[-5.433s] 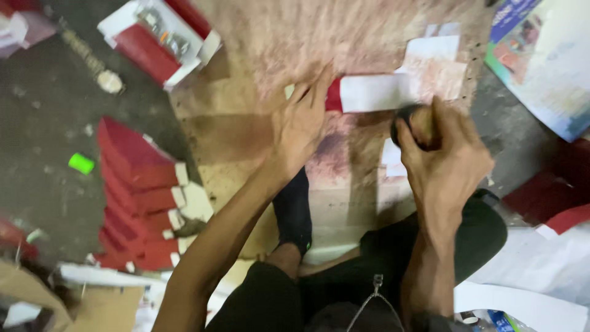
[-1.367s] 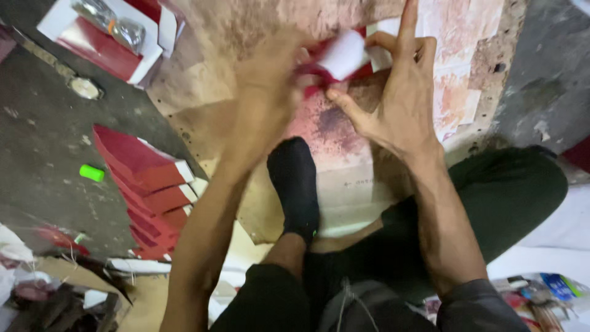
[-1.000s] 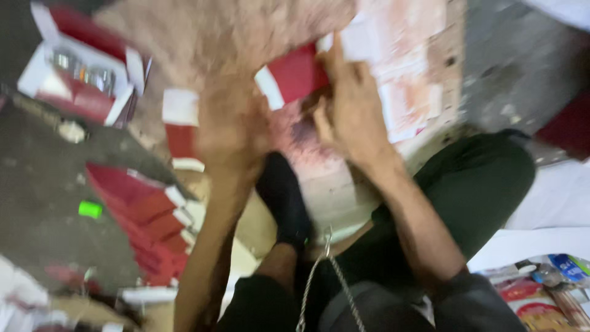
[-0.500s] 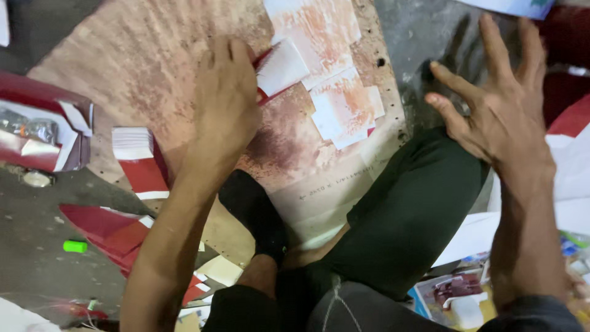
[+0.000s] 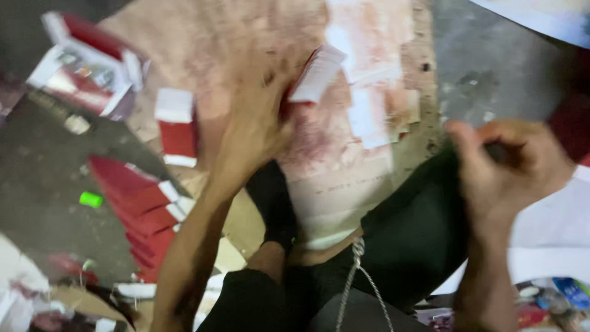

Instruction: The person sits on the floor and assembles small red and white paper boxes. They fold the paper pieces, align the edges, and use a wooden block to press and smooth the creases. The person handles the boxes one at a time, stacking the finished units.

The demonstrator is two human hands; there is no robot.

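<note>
My left hand (image 5: 255, 126) lies on a stained brown board (image 5: 203, 43), its fingers closed on a red and white folded carton piece (image 5: 316, 74). To the right, off the board, my right hand (image 5: 510, 169) is curled above my dark trouser leg (image 5: 412, 227). Something small and dark (image 5: 496, 151) shows inside its fingers; blur hides what it is. White and pinkish paper pieces (image 5: 369, 98) are stuck on the board beside the carton piece.
A folded red and white carton (image 5: 177, 126) stands on the board's left edge. A fan of flat red cartons (image 5: 138, 206) lies on the dark floor (image 5: 43, 166), near a small green object (image 5: 90, 198). An open red and white box (image 5: 86, 67) sits top left. My black-socked foot (image 5: 270, 197) rests on the board.
My right hand, spread open half a second ago, has curled shut. My left hand stays on the carton piece. The view has shifted and blurred.
</note>
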